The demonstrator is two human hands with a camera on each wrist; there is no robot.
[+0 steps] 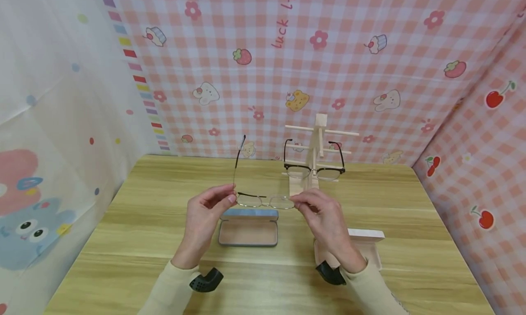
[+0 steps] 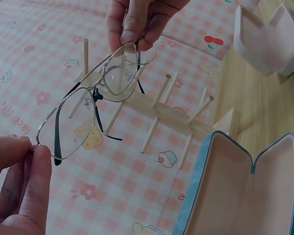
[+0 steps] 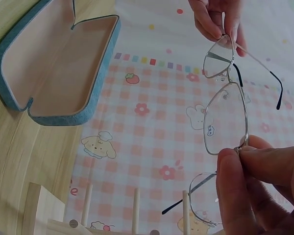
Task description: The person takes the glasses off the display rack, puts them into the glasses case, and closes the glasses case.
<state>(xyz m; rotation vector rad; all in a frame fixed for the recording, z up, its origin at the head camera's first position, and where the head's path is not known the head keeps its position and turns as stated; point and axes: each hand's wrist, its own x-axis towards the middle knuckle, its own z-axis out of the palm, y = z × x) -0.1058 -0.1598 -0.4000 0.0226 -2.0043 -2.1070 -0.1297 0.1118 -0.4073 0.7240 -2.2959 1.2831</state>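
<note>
Both hands hold a pair of thin metal-framed eyeglasses (image 1: 264,205) in front of the body, over the table. My left hand (image 1: 202,220) pinches the left end piece by the hinge. The opposite end piece is pinched between thumb and fingers of my right hand (image 1: 323,216). One temple with a black tip (image 3: 279,95) stands unfolded at the left side; the other lies across behind the lenses. Beneath the eyeglasses sits an open blue glasses case (image 1: 248,233) with a bare pinkish lining. A white glasses case (image 2: 272,41), also open, lies partly hidden under the right forearm.
Behind the hands a wooden display rack (image 1: 321,137) with several pegs stands on the wood-grain table (image 1: 164,178). Dark-browed eyeglasses (image 1: 330,172) hang on one of its lower pegs. A pink checkered cloth (image 1: 263,86) covers the back wall, with cloth on both sides too.
</note>
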